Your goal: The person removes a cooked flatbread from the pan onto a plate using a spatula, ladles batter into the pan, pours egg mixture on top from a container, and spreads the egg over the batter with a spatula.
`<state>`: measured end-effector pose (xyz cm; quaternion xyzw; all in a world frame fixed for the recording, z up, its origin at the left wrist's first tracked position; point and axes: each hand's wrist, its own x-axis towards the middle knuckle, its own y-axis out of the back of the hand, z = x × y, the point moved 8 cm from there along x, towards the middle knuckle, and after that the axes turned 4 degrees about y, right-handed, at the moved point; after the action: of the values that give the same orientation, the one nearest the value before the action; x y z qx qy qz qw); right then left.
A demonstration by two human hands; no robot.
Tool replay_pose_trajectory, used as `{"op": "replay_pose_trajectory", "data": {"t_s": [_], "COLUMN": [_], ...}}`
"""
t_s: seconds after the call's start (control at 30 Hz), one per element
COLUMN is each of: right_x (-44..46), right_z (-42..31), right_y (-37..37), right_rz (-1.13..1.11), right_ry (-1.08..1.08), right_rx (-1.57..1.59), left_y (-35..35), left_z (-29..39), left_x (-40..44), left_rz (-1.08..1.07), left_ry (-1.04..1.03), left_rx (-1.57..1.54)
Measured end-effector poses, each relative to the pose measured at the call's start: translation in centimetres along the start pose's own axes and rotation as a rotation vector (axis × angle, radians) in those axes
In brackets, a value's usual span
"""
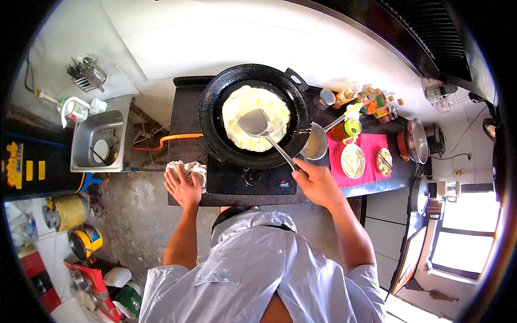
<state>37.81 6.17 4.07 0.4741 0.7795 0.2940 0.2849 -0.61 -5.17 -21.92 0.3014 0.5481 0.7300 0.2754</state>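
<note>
My right hand (319, 185) is wrapped round the dark handle of a metal wok spatula (254, 123). Its broad blade lies over a round, pale yellow egg-like pancake (239, 102), which spreads across the bottom of a black wok (211, 94). The wok sits on a black stove (231, 183). On the counter's front left part, my left hand (183, 189) rests with fingers stretched out on a crumpled, light-coloured cloth (200, 171). The cloth's underside is hidden.
Right of the wok stand a pot (319, 141), several bottles (371, 102) and a bowl of pale food (353, 161) on a red cloth (371, 142). An orange hose (177, 137) runs left towards a steel sink (99, 129). A range hood (409, 32) hangs at upper right.
</note>
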Motion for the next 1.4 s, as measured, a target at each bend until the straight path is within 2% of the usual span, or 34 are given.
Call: {"op": "replay_pose_trajectory", "data": {"t_s": [0.2,0.5,0.57,0.63,0.77,0.83,0.9,1.0,1.23,1.37,1.4], "right_x": [0.7,-2.3,-2.5,-2.4,-0.8,1.2,2.9,5.7,9.0,10.7,11.6], "right_z": [0.0,-0.2,-2.2,-2.1,-2.8,-3.1,-3.7,-2.6,0.5,-0.8,0.1], "right_y": [-1.5,4.5,7.4,9.3,11.9,12.6,13.4,13.9,16.3,17.2,17.4], "right_rz": [0.011,0.023,-0.032,-0.060,-0.191,-0.402,-0.458,-0.445,-0.367,-0.350,-0.282], "right_ry": [-0.003,-0.086,-0.169,-0.066,-0.023,-0.187,-0.201,-0.138,-0.162,-0.108,0.021], "right_rx": [0.014,-0.010,-0.193,-0.287,-0.627,-0.738,-0.834,-0.894,-0.851,-0.976,-0.983], "left_y": [0.1,0.1,-0.1,0.0,0.0,0.0,0.1,0.1,0.4,0.9,0.9], "left_z": [0.0,0.0,0.0,0.0,0.0,-0.1,0.0,-0.1,0.1,0.4,0.4], "left_x": [0.1,0.0,0.0,0.0,0.0,0.1,0.1,0.0,0.1,-0.1,-0.1], "left_rz": [-0.007,-0.001,-0.008,0.003,0.023,0.013,0.025,0.036,0.051,0.094,0.112], "left_ry": [0.004,-0.009,-0.013,-0.019,-0.025,-0.025,-0.039,-0.052,-0.059,-0.074,-0.076], "left_rx": [-0.006,-0.025,-0.006,-0.011,-0.041,-0.048,-0.043,-0.033,-0.031,-0.029,-0.032]}}
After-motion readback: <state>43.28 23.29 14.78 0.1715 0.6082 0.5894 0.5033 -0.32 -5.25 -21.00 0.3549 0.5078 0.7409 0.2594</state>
